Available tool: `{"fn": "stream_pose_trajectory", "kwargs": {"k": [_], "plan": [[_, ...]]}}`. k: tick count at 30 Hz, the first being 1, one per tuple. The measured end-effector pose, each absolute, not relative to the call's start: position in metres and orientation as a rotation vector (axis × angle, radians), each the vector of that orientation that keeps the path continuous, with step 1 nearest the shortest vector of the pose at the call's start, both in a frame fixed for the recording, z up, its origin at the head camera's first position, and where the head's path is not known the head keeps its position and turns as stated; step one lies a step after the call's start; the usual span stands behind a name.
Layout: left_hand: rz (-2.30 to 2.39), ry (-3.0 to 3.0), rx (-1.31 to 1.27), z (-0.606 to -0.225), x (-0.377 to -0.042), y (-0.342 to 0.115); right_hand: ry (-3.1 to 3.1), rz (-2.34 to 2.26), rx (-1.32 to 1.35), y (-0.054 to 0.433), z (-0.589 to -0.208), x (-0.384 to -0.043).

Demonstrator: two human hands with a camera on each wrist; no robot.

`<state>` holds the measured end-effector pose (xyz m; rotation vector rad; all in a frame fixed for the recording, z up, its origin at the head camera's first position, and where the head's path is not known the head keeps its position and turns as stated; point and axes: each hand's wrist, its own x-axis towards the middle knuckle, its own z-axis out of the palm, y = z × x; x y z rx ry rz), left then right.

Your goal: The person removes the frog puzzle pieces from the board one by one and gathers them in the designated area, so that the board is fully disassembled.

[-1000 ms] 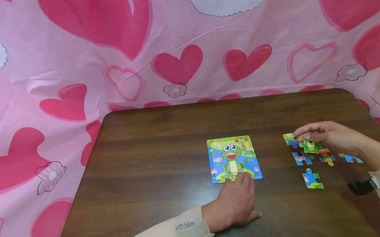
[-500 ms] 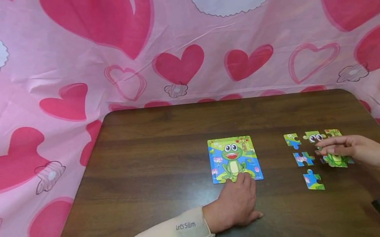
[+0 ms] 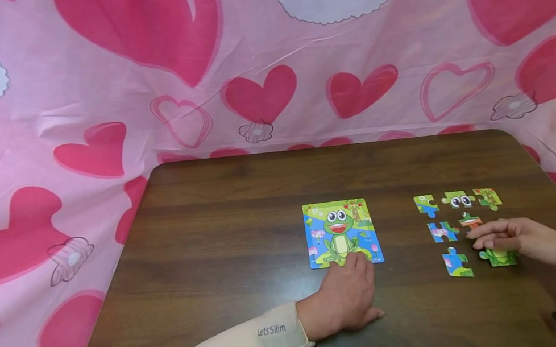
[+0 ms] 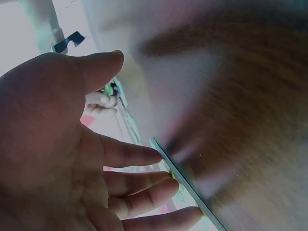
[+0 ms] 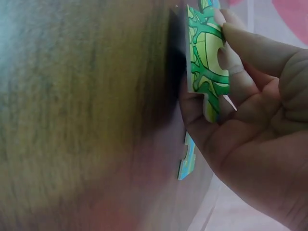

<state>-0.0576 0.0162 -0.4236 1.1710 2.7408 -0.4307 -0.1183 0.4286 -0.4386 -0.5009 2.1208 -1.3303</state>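
Observation:
In the head view my left hand (image 3: 341, 298) rests its fingertips on the lower edge of a frog picture board (image 3: 312, 215) lying flat on the table. The left wrist view shows the fingers fairly straight, touching the board's edge (image 4: 188, 186), with the thumb apart. My right hand (image 3: 533, 242) pinches a green puzzle piece (image 3: 502, 257) printed with the frog's belly and legs. Seen from the right wrist, this piece (image 5: 208, 55) is held between thumb and fingers, tilted up close to the tabletop. A red-mouth piece (image 3: 470, 222) lies just beyond the right fingertips.
Several loose puzzle pieces lie in rough rows: an eyes piece (image 3: 458, 200), a corner with red spots (image 3: 488, 197), a flower corner (image 3: 426, 205), a left-side piece (image 3: 442, 231) and a lower-left corner (image 3: 457, 263). The brown table (image 3: 233, 230) meets a pink heart-printed cloth (image 3: 262, 38).
My right hand has carried the belly piece from over the upper pieces down toward the lower row, uncovering the eyes, corner and mouth pieces. The left hand and board stay put.

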Motion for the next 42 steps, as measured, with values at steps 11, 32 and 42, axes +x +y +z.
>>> {"fn": "stream_pose_trajectory", "kwargs": {"k": [11, 32, 42], "plan": [[-0.434, 2.746, 1.168, -0.423, -0.058, 0.015, 2.442, -1.155, -0.335, 0.412, -0.430, -0.109], [-0.453, 2.761, 1.190, -0.423, -0.057, 0.016, 2.501, -1.106, -0.254, 0.408, -0.420, -0.102], [-0.438, 2.749, 1.188, -0.422, -0.058, 0.016, 2.460, -1.148, -0.235, 0.411, -0.418, -0.103]]}}
